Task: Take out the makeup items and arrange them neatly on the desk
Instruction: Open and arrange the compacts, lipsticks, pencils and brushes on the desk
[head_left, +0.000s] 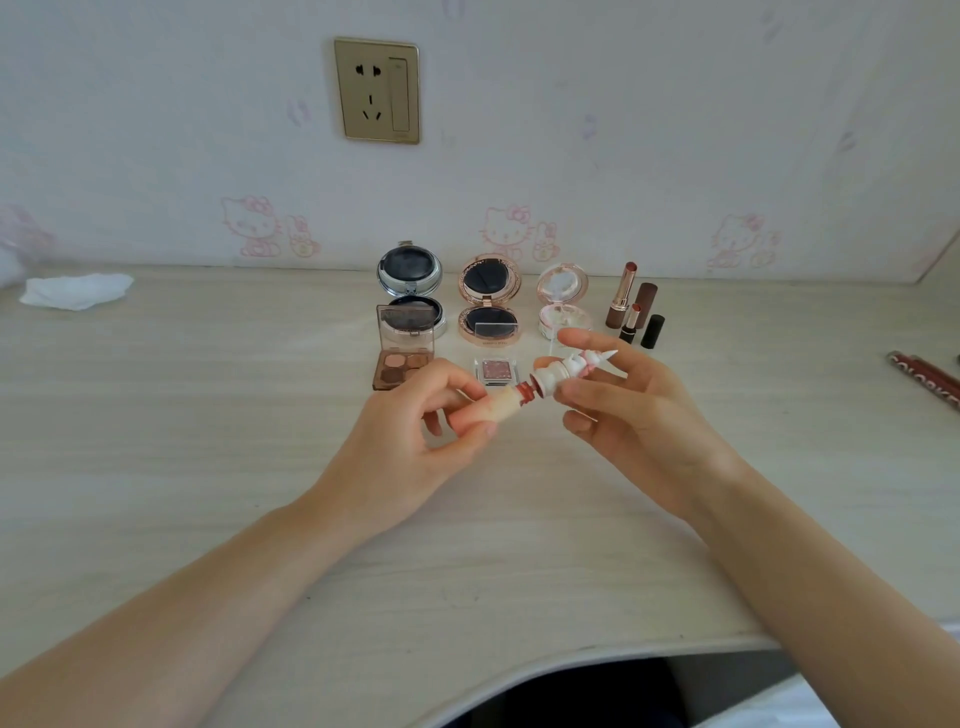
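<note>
Soft, even daylight fills the scene, bright but flat, with no glare. Only faint, diffuse shadows lie on the tabletop (208, 415) beneath the fingers (467, 395) and forearms. Focus is sharpest around the fingers; farther out detail softens. The wide lens bows the tabletop's far and near edges, stretching the corners.

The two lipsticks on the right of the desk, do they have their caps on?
No. Both lipsticks stand upright with the colour exposed, and the two caps stand beside them on the desk.
</note>
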